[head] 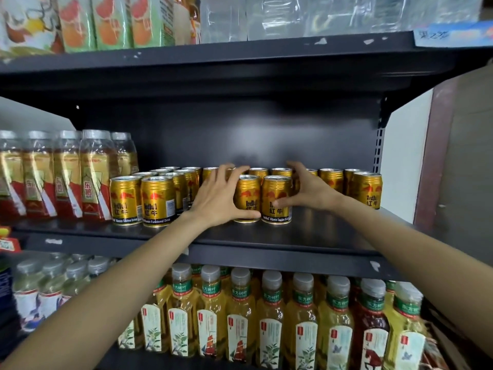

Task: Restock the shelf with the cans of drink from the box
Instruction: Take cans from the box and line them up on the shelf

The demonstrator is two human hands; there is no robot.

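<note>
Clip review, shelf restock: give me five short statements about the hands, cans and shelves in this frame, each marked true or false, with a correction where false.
1. The left hand grips a gold Red Bull can on the middle shelf. True.
2. The right hand hangs idle below the shelf. False: it holds the neighbouring gold can on the shelf.
3. The two held cans stand upright, side by side. True.
4. The bottles left of the cans are plain water. False: they hold a reddish drink with gold labels.
5. The shelf below holds soda cans. False: it holds tea bottles with grey caps.
</note>
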